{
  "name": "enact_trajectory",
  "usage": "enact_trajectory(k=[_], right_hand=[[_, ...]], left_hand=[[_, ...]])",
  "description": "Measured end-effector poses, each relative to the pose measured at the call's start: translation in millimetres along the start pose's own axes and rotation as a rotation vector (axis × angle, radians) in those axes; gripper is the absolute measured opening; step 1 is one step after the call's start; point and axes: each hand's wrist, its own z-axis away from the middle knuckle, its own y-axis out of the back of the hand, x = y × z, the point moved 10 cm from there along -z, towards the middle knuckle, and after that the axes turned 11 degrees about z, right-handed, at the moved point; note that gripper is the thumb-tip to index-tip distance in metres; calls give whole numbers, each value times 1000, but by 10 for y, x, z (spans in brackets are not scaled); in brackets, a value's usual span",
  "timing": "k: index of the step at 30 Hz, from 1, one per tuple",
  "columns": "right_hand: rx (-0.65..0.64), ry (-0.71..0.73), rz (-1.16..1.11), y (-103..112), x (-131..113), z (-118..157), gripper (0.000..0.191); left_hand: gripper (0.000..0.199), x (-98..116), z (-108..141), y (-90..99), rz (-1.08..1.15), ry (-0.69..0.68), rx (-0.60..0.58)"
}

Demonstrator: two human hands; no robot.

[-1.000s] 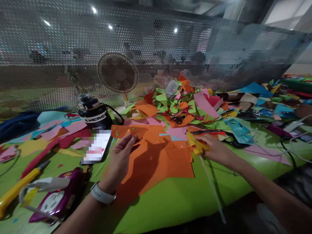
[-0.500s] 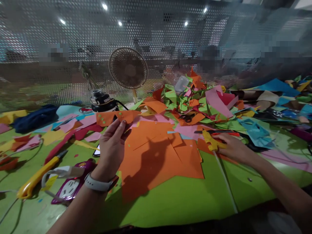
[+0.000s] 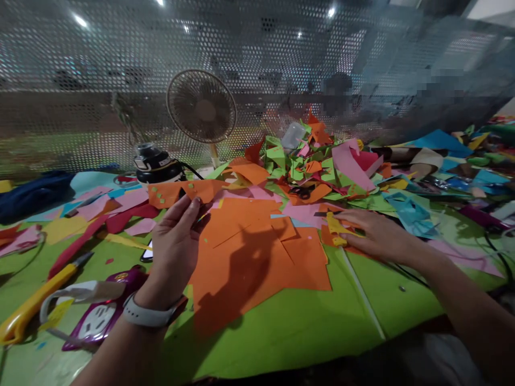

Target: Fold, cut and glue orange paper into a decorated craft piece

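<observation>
Raised above the table, my left hand [image 3: 177,241] pinches an orange paper strip [image 3: 163,195] dotted with small green squares. My right hand [image 3: 374,236] is around the handle of a yellow glue gun [image 3: 335,228], thumb below and fingers stretched above. The glue gun rests low at the table, and a pale cord runs from it towards the table's front edge. Between my hands lie large overlapping orange paper sheets [image 3: 257,262], with a hand's shadow across them.
A purple power strip [image 3: 96,321] and a yellow-handled tool [image 3: 44,297] lie at the left. Behind are a round fan [image 3: 201,106], a black device [image 3: 156,163] and a heap of paper scraps [image 3: 293,161]. Black-handled scissors [image 3: 303,191] lie before the heap. A perforated screen [image 3: 257,53] stands at the back.
My right hand has slid forward over the glue gun, its fingers now straighter along it. My left hand still holds the orange strip. The view has shifted slightly to the right.
</observation>
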Motion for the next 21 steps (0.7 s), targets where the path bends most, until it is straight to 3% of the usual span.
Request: enact_trajectory(k=[4, 7, 13, 16, 19, 21], right_hand=[[-53, 191, -54, -22, -589, -269, 45], [-102, 260, 3, -112, -872, -486, 41], [-176, 386, -17, -327, -1380, -888, 70], [-172, 460, -5, -457, -1650, -1050, 76], [-205, 492, 40, -638, -1771, -1170, 74], [-225, 452, 90, -737, -1716, -1257, 71]], left_hand=[[23, -8, -21, 28, 10, -3, -1], [23, -9, -45, 52, 13, -13, 1], [24, 29, -67, 62, 28, -12, 3], [24, 47, -87, 86, 35, -18, 15], [23, 46, -109, 119, 19, -24, 34], [22, 38, -116, 124, 10, -24, 37]])
